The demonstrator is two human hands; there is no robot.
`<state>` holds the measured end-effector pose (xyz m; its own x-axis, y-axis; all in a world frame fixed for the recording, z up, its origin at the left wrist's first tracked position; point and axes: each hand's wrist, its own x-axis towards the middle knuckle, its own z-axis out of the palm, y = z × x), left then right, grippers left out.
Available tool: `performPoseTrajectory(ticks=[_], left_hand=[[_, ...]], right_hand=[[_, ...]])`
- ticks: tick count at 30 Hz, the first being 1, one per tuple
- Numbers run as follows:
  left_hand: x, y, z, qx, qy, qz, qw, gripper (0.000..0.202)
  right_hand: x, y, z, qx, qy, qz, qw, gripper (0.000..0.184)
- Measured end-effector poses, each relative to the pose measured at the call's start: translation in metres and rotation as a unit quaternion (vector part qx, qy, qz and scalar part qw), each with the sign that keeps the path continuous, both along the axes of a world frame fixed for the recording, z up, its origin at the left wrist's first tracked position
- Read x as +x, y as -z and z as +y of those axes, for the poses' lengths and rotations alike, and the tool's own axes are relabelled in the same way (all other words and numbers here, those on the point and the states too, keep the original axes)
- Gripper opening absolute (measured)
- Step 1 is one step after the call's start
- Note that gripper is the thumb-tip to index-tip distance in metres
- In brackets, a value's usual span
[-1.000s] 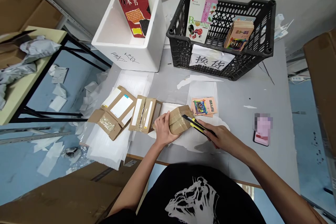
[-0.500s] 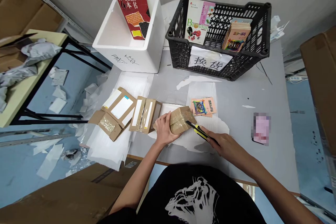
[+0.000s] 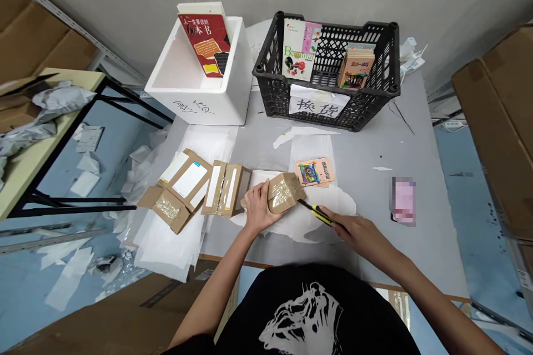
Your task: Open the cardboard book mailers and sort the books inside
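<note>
My left hand (image 3: 259, 206) grips a small brown cardboard box (image 3: 285, 193) sealed with clear tape, its fingers wrapped over the left end. In my right hand (image 3: 352, 227) is a yellow and black utility knife (image 3: 321, 214), its blade tip at the lower right edge of the box. Just behind the box, orange booklets (image 3: 313, 171) lie on white paper. To the left stands a second taped carton (image 3: 227, 188), and beyond it an opened, partly flattened carton (image 3: 183, 186) with white labels.
At the back of the table (image 3: 375, 199) are a white foam box (image 3: 200, 105) holding books and a black plastic crate (image 3: 325, 122) with booklets. A blurred pink phone-like object (image 3: 403, 201) lies right. Shelving with wrapped parcels (image 3: 64, 99) stands left.
The knife tip has moved from the top of the box down to its lower right edge. My left hand keeps its hold. The camera view has shifted slightly.
</note>
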<state>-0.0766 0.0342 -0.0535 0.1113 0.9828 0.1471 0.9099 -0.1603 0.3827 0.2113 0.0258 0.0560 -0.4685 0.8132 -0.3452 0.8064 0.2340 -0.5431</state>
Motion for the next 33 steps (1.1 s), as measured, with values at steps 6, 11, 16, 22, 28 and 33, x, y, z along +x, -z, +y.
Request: performPoseTrajectory(ticks=[6, 11, 16, 22, 28, 33], left_hand=[[0.024, -0.014, 0.009, -0.02, -0.084, 0.024, 0.996, 0.1], [0.059, -0.035, 0.001, -0.02, -0.162, 0.041, 0.986, 0.096], [0.084, -0.022, -0.021, -0.04, -0.166, 0.056, 0.984, 0.097], [0.076, -0.007, -0.028, -0.08, -0.102, 0.073, 0.989, 0.091], [0.045, -0.014, -0.021, -0.142, -0.009, 0.095, 0.985, 0.062], [0.053, -0.012, -0.017, -0.17, 0.012, 0.174, 0.97, 0.059]], right_hand=[[0.005, 0.061, 0.028, 0.085, 0.119, -0.211, 0.967, 0.054], [-0.014, 0.131, 0.033, 0.117, 0.144, -0.296, 0.937, 0.063], [-0.009, 0.155, 0.026, 0.104, 0.189, -0.255, 0.943, 0.056], [-0.024, 0.135, 0.003, 0.039, 0.234, -0.02, 0.971, 0.045], [-0.093, 0.141, -0.025, -0.078, 0.331, 0.218, 0.915, 0.059], [-0.12, 0.155, -0.019, -0.053, 0.463, 0.257, 0.847, 0.072]])
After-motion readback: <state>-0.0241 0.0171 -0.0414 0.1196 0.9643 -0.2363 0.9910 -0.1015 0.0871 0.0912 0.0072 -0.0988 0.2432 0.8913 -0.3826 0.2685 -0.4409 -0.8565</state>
